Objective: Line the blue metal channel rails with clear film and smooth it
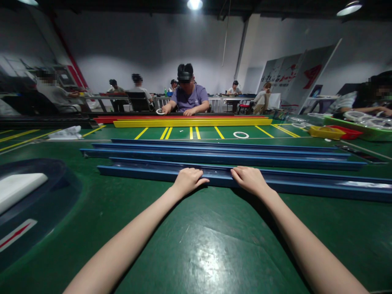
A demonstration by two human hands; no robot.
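Observation:
A long blue channel rail (294,183) lies across the green table in front of me. My left hand (189,179) grips its near wall, fingers curled over the top edge and thumb along the front face. A short way to the right, my right hand (248,179) is wrapped over the same edge, its fingertips partly out of sight inside the channel. Just beyond lie more blue rails (220,156), parallel to the one I hold.
Farther back are a yellow rail (192,123), a red rail (104,120) and a white ring (241,134). Across the table sits a person in purple (192,98). A yellow tray (326,132) and a green tray (373,132) stand at right; a white block (21,188) is at left.

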